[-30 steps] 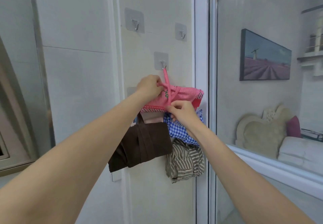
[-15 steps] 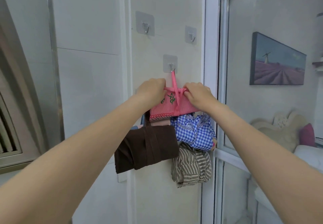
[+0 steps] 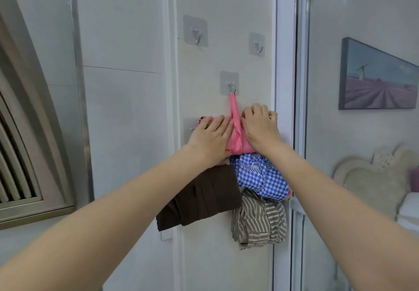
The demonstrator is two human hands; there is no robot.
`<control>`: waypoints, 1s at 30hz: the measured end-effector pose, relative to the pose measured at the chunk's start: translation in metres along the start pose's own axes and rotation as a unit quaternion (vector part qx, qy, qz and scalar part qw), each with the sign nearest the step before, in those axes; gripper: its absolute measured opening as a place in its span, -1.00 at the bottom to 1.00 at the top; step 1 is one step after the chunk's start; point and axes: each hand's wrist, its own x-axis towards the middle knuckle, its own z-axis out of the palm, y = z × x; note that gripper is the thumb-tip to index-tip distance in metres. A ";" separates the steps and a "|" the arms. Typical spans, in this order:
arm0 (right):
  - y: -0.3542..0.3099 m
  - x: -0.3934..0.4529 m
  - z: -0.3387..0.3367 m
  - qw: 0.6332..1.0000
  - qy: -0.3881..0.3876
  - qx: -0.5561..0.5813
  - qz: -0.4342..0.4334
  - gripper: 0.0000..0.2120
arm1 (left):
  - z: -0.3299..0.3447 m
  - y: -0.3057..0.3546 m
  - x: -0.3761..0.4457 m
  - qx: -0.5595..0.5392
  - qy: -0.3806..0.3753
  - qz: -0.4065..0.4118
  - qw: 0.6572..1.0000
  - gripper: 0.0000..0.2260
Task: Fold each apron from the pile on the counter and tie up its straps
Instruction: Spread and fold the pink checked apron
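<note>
Head view: left hand (image 3: 209, 135) and right hand (image 3: 260, 126) press flat-fingered on the hooked pink apron bundle (image 3: 238, 142); a downward tug could slip its strap (image 3: 233, 104) off the adhesive hook (image 3: 231, 87).

The pink apron (image 3: 238, 138), folded into a bundle, hangs by its strap (image 3: 233, 106) from a wall hook (image 3: 231, 87) (three more bundles hang below: brown, blue-checked, striped).

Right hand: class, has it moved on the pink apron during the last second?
Yes. The right hand has risen from the pink apron's lower edge to its top, closer to the hook.
</note>
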 end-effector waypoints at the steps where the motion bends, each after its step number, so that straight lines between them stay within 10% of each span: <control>1: -0.001 -0.006 0.003 0.998 0.060 -0.004 0.006 -0.85 | 0.001 0.000 0.000 0.003 -0.013 -0.012 1.000 -0.34; 5: 0.000 -0.032 0.016 0.989 0.144 0.031 -0.008 -0.78 | 0.003 0.005 0.006 -0.025 -0.001 -0.055 0.998 -0.34; 17: -0.002 -0.018 0.014 0.994 -0.053 0.090 0.028 -0.52 | 0.014 0.005 0.001 0.023 0.051 -0.053 0.997 -0.44; 30: -0.005 -0.035 -0.004 0.991 -0.092 0.048 0.081 -0.53 | 0.004 0.009 -0.025 0.026 0.000 -0.067 0.997 -0.34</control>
